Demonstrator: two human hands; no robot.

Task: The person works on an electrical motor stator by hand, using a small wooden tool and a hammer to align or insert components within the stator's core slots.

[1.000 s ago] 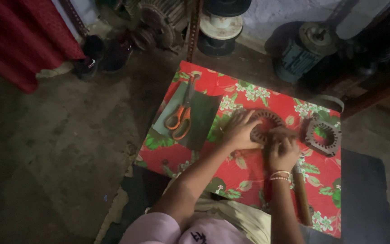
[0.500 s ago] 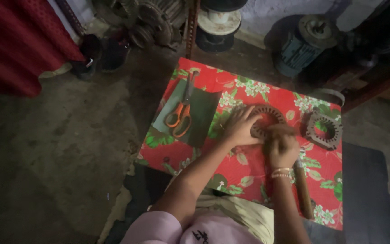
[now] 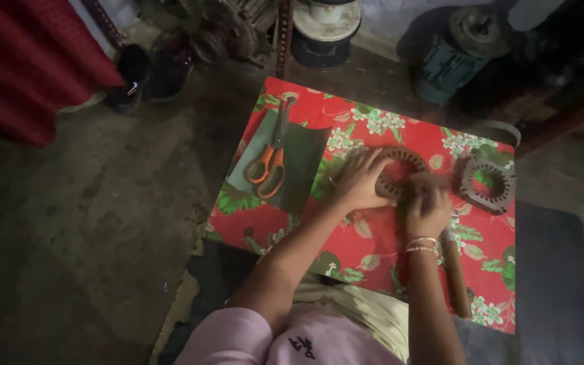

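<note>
My left hand (image 3: 358, 181) lies spread over the left side of the round, dark, toothed metal ring (image 3: 400, 172), a slotted lamination core by the look of it, fingers curled over its rim and pressing it down onto the red flower-printed cloth (image 3: 285, 223) that covers the low board in front of me. My right hand (image 3: 428, 211), with 2 thin bangles at the wrist, is closed down on the near right edge of the same ring; whether it pinches something small there I cannot tell, the light is too dim. The ring sits about mid-cloth, slightly to the far side.

Compared with 1 second ago, both hands are in nearly the same place on the ring; only my view has shifted a little, so the cloth sits lower in the frame. I judge that I am holding steady at 1 spot on the ring rather than moving on.

To the right, apart from my hands, lies a second core, squarish and dark with a round opening (image 3: 487, 182). To the left, orange-handled scissors (image 3: 270, 165) rest on a dark green sheet (image 3: 305, 169). A brown wooden stick (image 3: 455, 274) lies near my right forearm.
</note>
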